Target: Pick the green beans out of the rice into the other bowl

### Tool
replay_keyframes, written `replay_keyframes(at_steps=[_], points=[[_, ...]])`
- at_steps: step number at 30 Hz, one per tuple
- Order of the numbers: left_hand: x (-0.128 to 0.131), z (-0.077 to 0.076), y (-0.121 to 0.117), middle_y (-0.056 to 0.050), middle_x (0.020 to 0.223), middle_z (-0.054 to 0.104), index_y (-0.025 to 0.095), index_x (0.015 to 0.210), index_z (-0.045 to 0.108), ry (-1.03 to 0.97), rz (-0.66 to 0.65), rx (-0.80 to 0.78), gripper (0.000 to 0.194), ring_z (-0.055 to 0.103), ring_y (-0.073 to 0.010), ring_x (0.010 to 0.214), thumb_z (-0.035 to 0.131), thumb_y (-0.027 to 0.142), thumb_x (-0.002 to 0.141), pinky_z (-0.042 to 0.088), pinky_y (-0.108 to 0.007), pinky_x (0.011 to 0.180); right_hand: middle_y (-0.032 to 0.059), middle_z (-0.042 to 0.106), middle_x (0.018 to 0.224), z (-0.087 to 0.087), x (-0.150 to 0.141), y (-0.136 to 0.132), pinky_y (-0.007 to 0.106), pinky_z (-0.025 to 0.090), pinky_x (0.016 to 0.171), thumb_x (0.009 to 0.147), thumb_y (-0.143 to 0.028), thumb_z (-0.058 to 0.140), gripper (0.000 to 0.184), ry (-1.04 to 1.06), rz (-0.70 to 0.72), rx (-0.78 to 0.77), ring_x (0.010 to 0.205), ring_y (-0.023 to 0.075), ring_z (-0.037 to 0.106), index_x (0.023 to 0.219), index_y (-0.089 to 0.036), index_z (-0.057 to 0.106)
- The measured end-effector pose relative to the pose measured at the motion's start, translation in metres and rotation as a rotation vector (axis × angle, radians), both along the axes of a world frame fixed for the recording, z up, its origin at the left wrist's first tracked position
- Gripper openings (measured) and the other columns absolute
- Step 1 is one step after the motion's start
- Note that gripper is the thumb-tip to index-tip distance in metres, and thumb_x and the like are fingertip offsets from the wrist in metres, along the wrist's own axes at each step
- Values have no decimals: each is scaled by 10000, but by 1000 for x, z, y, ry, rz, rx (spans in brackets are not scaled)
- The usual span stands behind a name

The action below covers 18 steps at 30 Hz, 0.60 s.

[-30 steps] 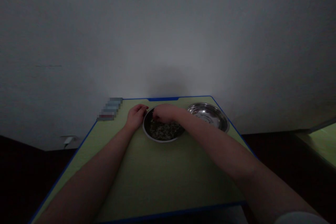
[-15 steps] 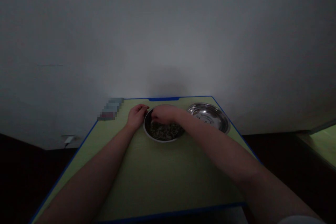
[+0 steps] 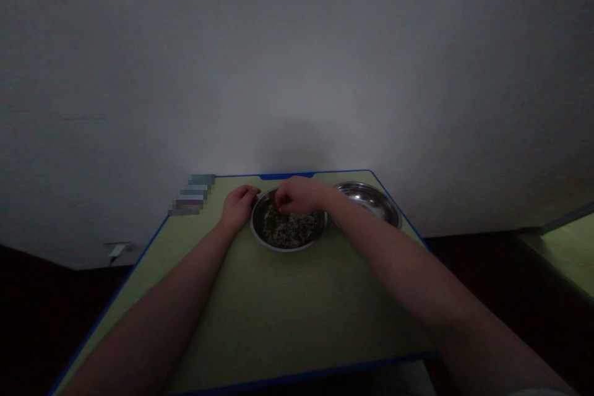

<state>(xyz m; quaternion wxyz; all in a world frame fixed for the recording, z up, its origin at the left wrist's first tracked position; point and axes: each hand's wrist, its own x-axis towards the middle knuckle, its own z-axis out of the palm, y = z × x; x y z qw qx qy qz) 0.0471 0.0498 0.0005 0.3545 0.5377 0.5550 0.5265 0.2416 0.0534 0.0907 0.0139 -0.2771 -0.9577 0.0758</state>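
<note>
A round metal bowl (image 3: 288, 250) stands on the table, holding a mix of small pale and dark bits (image 3: 290, 229) like grains or seeds; their kind is too dim to tell. My left hand (image 3: 238, 205) rests at the bowl's left rim, its fingers curled against the edge. Over the back of that bowl is my right hand (image 3: 299, 194), fingertips pinched together just above the mix. Whatever the pinch holds is too small to make out. A second metal bowl (image 3: 392, 213) sits to the right, partly hidden behind my right forearm.
The light green table (image 3: 297, 309) has a blue edge and stands against a pale wall (image 3: 297, 74). A blurred, pixelated item (image 3: 192, 195) lies at its back left corner. A white plug (image 3: 117, 250) is in the wall at left.
My right hand has lifted slightly out of the mix and moved a little right, its fingers now pinched. My left hand stays at the rim. The view has shifted slightly.
</note>
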Motion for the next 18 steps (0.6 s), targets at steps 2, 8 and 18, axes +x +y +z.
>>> replay_keyframes(at_steps=[2, 8, 18], points=[[0, 0, 0, 28, 515, 539, 167, 725, 637, 20, -5, 3, 226, 475, -112, 470, 541, 370, 695, 376, -225, 482, 37, 664, 798, 5, 10, -4, 231, 326, 607, 767, -295, 559, 206, 44, -44, 3, 696, 128, 532, 867, -179, 696], [0, -1, 0, 24, 523, 553, 178, 713, 633, 36, 3, -1, 238, 489, -120, 481, 531, 392, 700, 386, -232, 498, 36, 631, 759, 14, 62, -26, 226, 346, 642, 791, -270, 535, 187, 272, -150, -12, 712, 120, 516, 814, -170, 691], [1, 5, -3, 24, 529, 544, 168, 719, 636, -26, 7, -16, 238, 474, -106, 473, 529, 380, 704, 375, -218, 473, 45, 639, 751, -17, 153, -57, 260, 422, 657, 770, -375, 553, 241, 698, -551, -110, 714, 150, 568, 782, -167, 675]])
